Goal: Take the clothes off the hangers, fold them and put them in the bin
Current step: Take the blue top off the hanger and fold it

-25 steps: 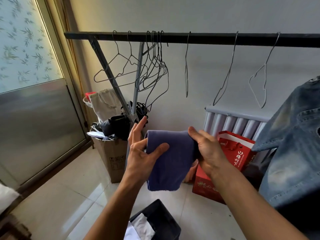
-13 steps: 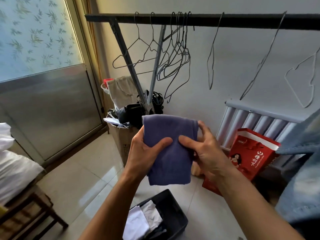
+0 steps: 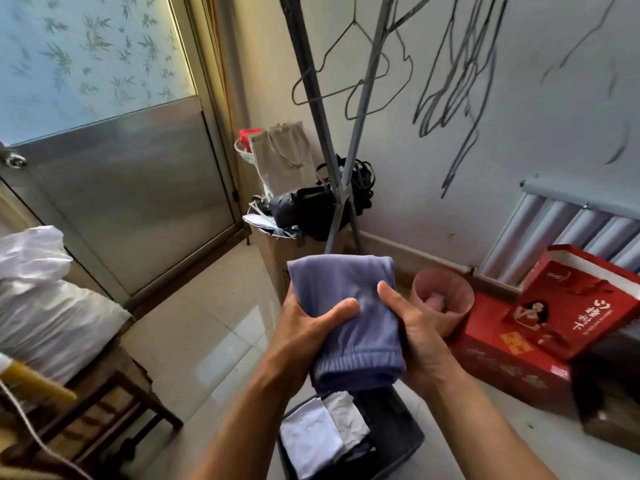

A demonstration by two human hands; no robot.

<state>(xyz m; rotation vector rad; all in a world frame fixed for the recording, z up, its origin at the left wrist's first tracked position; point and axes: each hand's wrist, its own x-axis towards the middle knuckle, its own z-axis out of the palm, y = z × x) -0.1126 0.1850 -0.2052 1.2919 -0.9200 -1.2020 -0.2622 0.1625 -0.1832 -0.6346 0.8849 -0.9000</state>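
Head view: the left grip [image 3: 304, 329] and the right grip [image 3: 417, 327] both curl round a folded blue garment [image 3: 346, 289], thumbs pressed on its near face, holding it upright between them with the elastic hem at the bottom. Straight below the grips stands the dark bin [image 3: 405, 438], with white folded clothes [image 3: 311, 441] in its left part and the garment's hem just above it. Bare wire hangers [image 3: 349, 74] hang above and beyond the grips, and a pink bucket [image 3: 446, 303] sits just right of the right grip.
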